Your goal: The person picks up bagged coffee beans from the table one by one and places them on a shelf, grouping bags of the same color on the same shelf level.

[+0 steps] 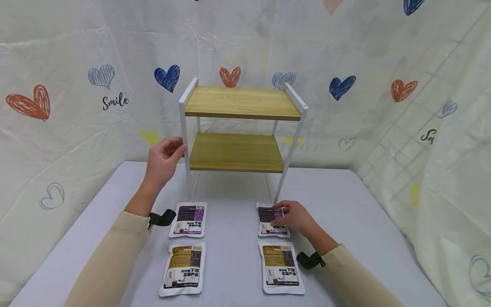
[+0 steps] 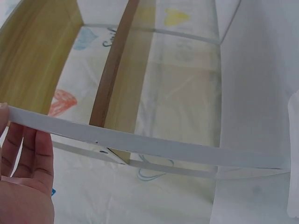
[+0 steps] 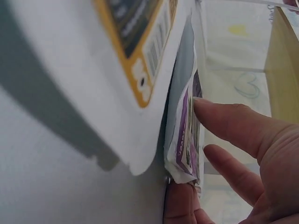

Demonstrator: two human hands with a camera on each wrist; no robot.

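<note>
My left hand [image 1: 163, 160] holds the left front post of a two-tier shelf [image 1: 238, 151] with white legs and wooden boards. In the left wrist view the thumb lies on the near side of the white post [image 2: 154, 145], with the fingers behind it. At the foot of the shelf's right side, my right hand [image 1: 297, 218] grips a white pouch with a purple label [image 1: 265, 229]. The right wrist view shows the thumb on the pouch's face and a finger under its edge; the pouch lies at the table surface, its far side hidden.
A matching purple-labelled pouch [image 1: 188, 220] lies left, before the shelf. Closer to me are two gold-labelled pouches, a left one [image 1: 182, 268] and a right one [image 1: 281, 266]. The white table [image 1: 232, 247] ends near a heart-printed curtain [image 1: 245, 38] behind the shelf.
</note>
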